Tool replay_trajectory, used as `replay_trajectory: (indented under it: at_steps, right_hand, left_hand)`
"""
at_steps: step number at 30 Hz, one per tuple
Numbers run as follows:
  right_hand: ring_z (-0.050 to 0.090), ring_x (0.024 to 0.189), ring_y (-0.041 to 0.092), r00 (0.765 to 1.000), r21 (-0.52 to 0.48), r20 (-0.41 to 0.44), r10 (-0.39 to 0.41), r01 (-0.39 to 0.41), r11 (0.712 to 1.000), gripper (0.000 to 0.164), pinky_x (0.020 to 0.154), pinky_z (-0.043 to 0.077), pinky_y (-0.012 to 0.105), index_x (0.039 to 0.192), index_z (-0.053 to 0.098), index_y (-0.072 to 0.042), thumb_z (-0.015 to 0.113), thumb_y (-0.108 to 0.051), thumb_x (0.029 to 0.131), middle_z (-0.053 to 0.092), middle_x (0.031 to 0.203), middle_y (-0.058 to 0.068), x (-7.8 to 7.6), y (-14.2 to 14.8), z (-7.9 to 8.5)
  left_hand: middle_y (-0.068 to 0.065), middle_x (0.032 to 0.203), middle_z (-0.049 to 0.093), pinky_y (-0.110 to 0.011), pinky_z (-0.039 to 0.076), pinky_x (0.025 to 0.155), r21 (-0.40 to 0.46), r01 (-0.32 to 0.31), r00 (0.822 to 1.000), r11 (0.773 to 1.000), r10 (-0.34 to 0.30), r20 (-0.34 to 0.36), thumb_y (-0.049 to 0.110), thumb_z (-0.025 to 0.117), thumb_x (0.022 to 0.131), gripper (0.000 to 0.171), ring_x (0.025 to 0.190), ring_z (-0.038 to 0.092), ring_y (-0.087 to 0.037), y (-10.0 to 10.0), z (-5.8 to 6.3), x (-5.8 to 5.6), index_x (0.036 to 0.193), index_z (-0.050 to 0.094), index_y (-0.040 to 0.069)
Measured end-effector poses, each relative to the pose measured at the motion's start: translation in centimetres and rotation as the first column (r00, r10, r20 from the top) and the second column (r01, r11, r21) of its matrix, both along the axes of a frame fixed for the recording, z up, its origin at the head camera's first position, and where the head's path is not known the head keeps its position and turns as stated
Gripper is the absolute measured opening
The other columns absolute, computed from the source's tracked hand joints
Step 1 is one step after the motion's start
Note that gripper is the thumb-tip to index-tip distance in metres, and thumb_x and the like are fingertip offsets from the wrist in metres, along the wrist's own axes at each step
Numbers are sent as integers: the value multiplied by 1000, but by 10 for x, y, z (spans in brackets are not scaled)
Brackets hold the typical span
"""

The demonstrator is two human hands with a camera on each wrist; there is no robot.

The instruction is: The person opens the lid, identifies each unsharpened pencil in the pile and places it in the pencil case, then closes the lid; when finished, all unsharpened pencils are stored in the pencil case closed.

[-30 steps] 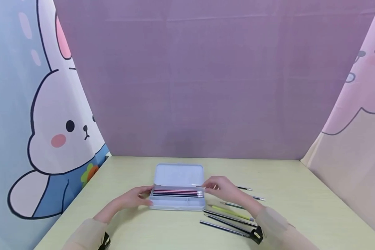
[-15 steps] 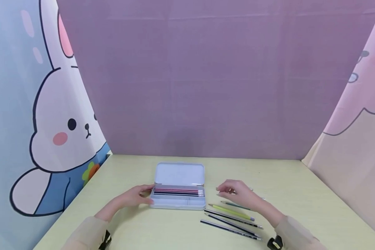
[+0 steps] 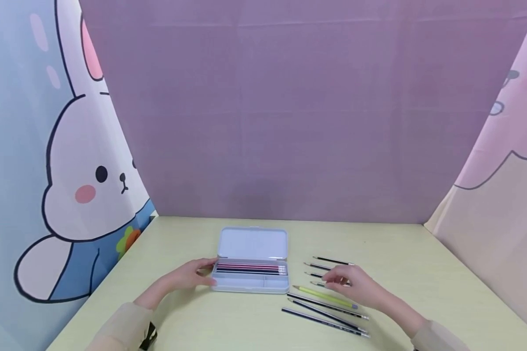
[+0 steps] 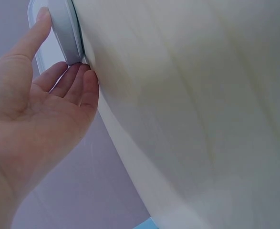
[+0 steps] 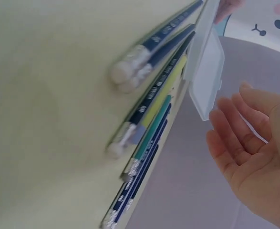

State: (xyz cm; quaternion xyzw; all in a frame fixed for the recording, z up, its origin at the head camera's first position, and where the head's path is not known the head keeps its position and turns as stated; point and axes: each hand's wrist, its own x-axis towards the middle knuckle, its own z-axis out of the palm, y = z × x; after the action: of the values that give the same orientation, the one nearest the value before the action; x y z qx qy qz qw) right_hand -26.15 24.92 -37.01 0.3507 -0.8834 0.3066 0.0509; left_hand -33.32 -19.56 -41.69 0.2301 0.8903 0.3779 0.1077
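An open pencil case [image 3: 237,283] lies on the table with its pale lid [image 3: 252,243] tipped back. Several red and dark pencils [image 3: 248,268] fill its rear compartment. My left hand [image 3: 186,277] holds the case's left end, thumb on the near part and fingers curled at the end in the left wrist view. Right of the case, my right hand [image 3: 355,286] hovers over loose pencils, holding nothing, its fingers loosely bent. Below it lie a yellow pencil [image 3: 320,294] and several dark pencils [image 3: 327,306]. A green pencil [image 5: 151,130] shows in the right wrist view.
The light wooden table [image 3: 180,243] ends at a plain purple cloth [image 3: 263,122] behind. Cartoon curtains hang at both sides, a rabbit curtain [image 3: 83,146] on the left. Most loose pencils have erasers toward the right.
My right hand has moved from the case's right end to the right and nearer, over the loose pencils, uncovering several behind it. My left hand stays on the case.
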Motion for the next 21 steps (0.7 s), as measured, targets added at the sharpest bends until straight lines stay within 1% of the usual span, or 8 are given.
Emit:
replay_trajectory:
  at_steps: [2,8,11,15,21]
  right_hand:
    - [57,76,-2,1000,6,3,-7,7,1000,18,65,53,20,99,69,-4,63,-18,90,68,89,-2,2,4,-3]
    - [56,75,-3,999,21,36,-13,12,1000,20,64,53,20,99,69,-4,63,-20,89,67,87,-5,7,12,-11]
    - [56,73,-3,1000,19,26,-4,4,1000,18,62,53,19,98,69,-3,64,-18,88,67,84,-4,8,16,-15]
    - [55,70,-5,999,11,-31,22,-22,1000,12,57,51,18,93,70,-4,65,-13,87,67,82,-4,8,19,-21]
    - [52,68,-7,999,15,-36,41,-40,999,9,55,50,17,91,70,-8,64,-15,89,66,81,-7,9,24,-29]
  left_hand:
    - [-26,140,43,-55,39,101,-4,5,1000,1000,-5,-7,31,72,82,76,126,44,-42,-1,-1,0,140,38,-5]
    - [-25,141,42,-56,36,103,-12,-17,1000,1000,17,5,34,72,81,77,128,42,-42,0,-2,0,141,38,-2]
    - [-25,141,42,-56,38,102,-13,-15,1000,1000,15,2,34,72,81,77,127,42,-41,0,-2,0,140,38,-2]
    - [-25,141,43,-55,39,101,-9,-13,1000,1000,13,1,35,72,81,77,126,43,-41,0,-1,0,140,39,-3]
    - [-26,140,43,-54,41,100,-6,1,1000,1000,-1,-3,33,72,82,77,126,43,-41,0,0,1,140,38,-4]
